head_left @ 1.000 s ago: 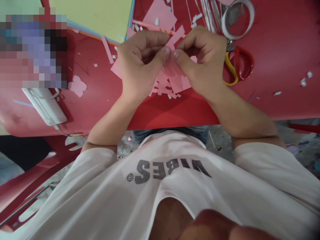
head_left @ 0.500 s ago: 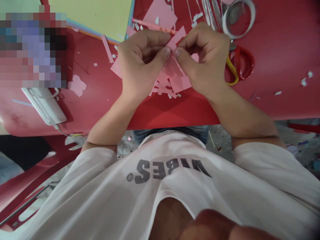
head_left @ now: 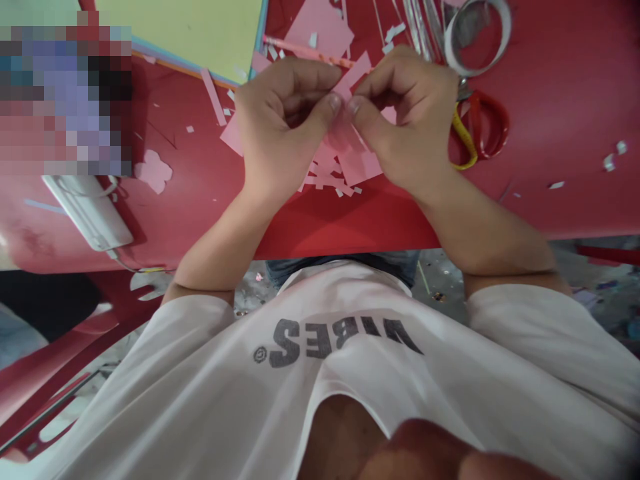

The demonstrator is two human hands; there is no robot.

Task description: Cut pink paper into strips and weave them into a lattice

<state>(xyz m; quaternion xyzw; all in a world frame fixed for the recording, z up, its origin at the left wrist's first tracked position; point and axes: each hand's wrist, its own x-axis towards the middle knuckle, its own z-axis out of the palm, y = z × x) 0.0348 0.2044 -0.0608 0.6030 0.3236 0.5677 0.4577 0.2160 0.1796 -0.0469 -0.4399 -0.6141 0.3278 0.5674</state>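
Observation:
My left hand [head_left: 280, 127] and my right hand [head_left: 405, 120] meet over the red table [head_left: 560, 133], thumbs nearly touching. Both pinch a small piece of pink paper [head_left: 356, 72] between thumb and curled fingers; most of it is hidden inside the fingers. Under the hands lies a heap of pink paper scraps [head_left: 345, 170]. A pink pencil [head_left: 300, 50] lies just beyond my left knuckles.
Red and yellow scissors [head_left: 475, 130] and a tape roll [head_left: 477, 33] lie right of my right hand. A stack of coloured sheets with a yellow-green top [head_left: 190, 30] sits at the back left. A white charger block [head_left: 90, 213] and a pink cut-out [head_left: 154, 172] lie left.
My hands have shifted very slightly, pinching and working the pink paper; the rest of the table is unchanged.

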